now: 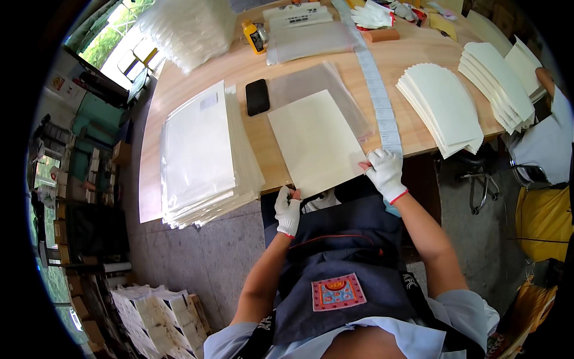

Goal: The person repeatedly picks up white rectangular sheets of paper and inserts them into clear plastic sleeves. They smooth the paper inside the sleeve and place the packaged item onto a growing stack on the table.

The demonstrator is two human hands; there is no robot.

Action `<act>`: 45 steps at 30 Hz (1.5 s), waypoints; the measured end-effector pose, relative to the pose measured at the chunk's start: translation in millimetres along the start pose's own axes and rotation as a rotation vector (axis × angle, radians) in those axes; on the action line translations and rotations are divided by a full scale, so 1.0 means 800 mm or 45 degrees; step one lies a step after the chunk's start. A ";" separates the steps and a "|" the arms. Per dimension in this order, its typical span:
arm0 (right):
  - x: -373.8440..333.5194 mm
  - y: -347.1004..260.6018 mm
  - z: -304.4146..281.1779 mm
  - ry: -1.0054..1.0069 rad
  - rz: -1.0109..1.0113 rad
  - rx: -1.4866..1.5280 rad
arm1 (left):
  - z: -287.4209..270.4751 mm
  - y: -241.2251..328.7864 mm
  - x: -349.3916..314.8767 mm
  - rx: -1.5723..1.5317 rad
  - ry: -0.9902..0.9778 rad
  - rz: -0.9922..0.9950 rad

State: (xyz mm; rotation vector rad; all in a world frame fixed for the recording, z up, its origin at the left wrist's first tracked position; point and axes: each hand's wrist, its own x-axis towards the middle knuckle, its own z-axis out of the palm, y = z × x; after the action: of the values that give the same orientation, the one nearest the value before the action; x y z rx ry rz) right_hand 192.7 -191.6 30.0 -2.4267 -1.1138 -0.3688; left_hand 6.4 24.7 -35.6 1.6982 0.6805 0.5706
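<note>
A cream sheet of card [317,140] lies at a slant over the near table edge, in front of my body. My left hand [288,212], in a white knit glove with bare fingertips showing, pinches its lower left corner. At its lower right corner, my gloved right hand [385,176] grips the edge between thumb and fingers. Partly under the card's far end is a pile of clear plastic sleeves [344,90]. A strip of pale labels [376,90] runs down the table and ends by my right hand.
Left of the card, a stack of sleeved sheets [197,143] overhangs the edge; a black phone [258,97] lies beside it. Fanned cream cards [439,105] are at right, near another person's arm [545,81]. Behind stand a yellow bottle [253,37] and more plastic sleeves [311,43].
</note>
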 end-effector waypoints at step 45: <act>-0.071 -0.016 -0.099 0.285 0.305 0.911 | 0.113 0.077 -0.034 -0.785 -0.645 -1.030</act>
State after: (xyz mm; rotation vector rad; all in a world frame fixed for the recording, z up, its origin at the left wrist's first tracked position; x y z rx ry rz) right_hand 142.2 -260.3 79.2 -1.7985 -0.6858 -0.1238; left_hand 58.2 -67.2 3.7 0.8196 0.6585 -0.2185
